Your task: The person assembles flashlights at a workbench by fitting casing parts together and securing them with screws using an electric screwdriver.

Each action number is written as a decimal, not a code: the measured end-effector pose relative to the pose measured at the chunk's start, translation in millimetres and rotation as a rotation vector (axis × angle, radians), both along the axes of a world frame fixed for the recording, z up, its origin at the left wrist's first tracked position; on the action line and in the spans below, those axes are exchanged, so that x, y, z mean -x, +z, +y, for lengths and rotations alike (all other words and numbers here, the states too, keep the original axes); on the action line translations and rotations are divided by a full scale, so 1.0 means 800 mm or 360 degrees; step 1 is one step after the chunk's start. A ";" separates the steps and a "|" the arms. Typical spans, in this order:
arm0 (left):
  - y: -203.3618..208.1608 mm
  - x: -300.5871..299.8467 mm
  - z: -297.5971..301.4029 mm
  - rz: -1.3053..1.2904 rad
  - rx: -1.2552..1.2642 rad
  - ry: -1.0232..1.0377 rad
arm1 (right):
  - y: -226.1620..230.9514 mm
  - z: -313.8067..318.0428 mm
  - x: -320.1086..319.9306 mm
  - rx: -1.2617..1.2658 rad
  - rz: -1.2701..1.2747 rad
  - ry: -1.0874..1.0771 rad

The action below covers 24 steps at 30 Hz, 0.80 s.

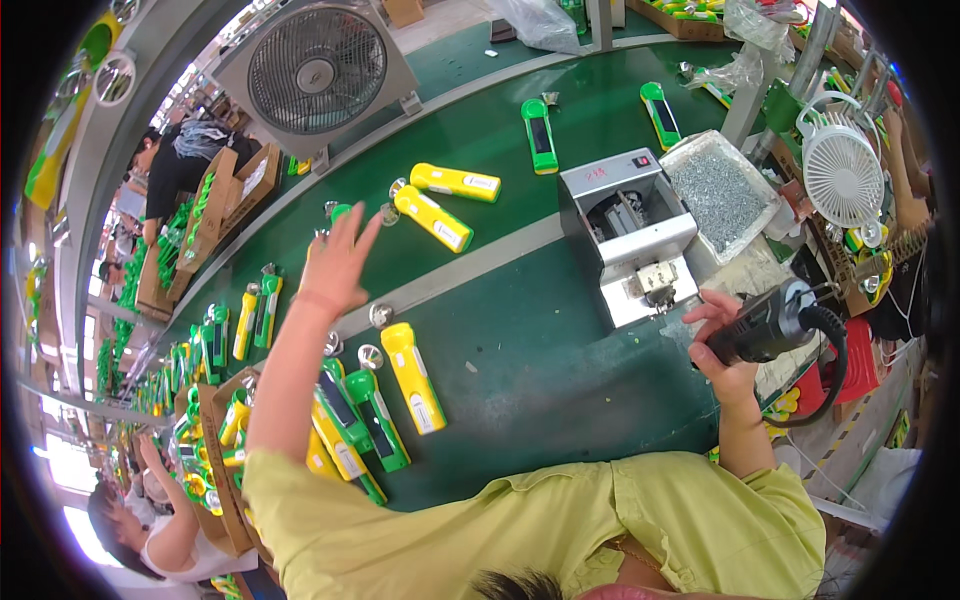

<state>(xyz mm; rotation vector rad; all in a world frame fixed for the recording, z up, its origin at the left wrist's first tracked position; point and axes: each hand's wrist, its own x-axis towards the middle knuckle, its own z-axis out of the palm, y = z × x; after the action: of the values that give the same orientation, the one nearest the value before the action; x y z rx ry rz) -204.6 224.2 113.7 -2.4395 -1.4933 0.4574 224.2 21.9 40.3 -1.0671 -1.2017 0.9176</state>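
My left hand (338, 265) reaches over the green belt with its fingers spread and holds nothing. Just beyond the fingertips is a green flashlight part, mostly hidden by the hand. Two yellow-and-green flashlights (432, 218) lie right of that hand. Closer to me, beside my left forearm, are a yellow flashlight (413, 378) and several green and yellow ones (378, 418), with silver reflector heads (370, 357) at their ends. My right hand (725, 370) is wrapped round a black corded electric screwdriver (765, 325), in front of the screw tray.
A metal screw feeder (635, 240) stands right of centre, next to a tray of small screws (720, 195). Two green flashlights (540, 140) lie on the far belt. A large box fan (318, 72) and a small white fan (842, 172) flank the line. Co-workers sit at the left.
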 end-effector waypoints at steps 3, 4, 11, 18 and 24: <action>-0.050 -0.073 0.098 0.0237 0.0007 -0.0114 | -0.007 -0.002 0.000 0.0064 0.0038 -0.0034; -0.069 -0.091 0.125 0.0207 0.0059 -0.0164 | -0.010 -0.001 0.000 0.0124 0.0011 -0.0075; -0.101 -0.154 0.205 0.0219 0.0780 -0.0191 | -0.037 -0.019 -0.032 -0.0013 -0.0337 -0.0410; -0.084 -0.106 0.072 -0.0055 0.0315 -0.0500 | -0.036 0.007 -0.026 -0.0069 -0.0176 -0.0239; -0.077 -0.104 -0.100 0.0109 0.0077 -0.0944 | -0.005 -0.018 -0.012 -0.0116 -0.0035 -0.0119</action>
<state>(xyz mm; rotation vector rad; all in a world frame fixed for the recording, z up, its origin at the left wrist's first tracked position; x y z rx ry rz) -121.7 144.4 51.8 -2.7024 -0.6771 0.4413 233.7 7.8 36.2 -1.0588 -1.1967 0.8004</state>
